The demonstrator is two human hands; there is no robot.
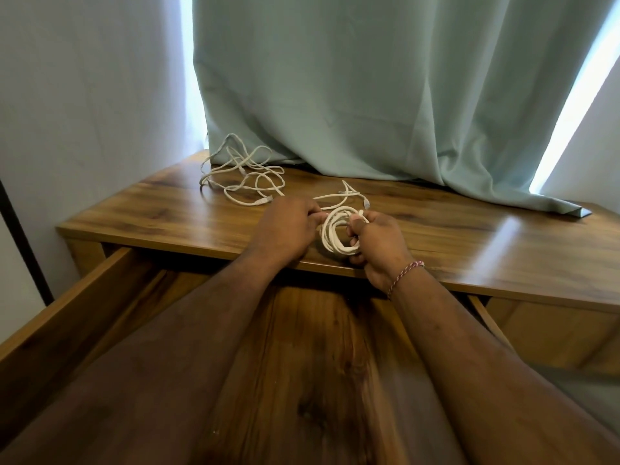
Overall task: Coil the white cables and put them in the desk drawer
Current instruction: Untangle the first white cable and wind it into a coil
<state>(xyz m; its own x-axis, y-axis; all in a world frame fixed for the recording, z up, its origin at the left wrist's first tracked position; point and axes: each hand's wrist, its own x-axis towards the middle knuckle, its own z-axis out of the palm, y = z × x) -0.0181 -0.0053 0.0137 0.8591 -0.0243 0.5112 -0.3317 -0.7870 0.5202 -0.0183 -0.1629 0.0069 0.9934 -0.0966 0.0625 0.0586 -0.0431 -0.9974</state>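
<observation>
Desk [436, 223] – curtain [369, 95] draped behind | loose cable [241, 176] | hands [292, 226] pinching coil [335, 234]

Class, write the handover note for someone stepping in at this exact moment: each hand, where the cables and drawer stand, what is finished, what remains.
Right hand: gripping the coiled cable above the desk front edge.
Left hand: pinching the same cable's loose tail, feeding it in.
Second cable: tangled, untouched, at the desk's back left by the curtain.
Drawer: open below the hands; no cable seen inside.
Done: first coil mostly wound.
Left: wind in the tail, coil the second cable, put both in the drawer.
</observation>
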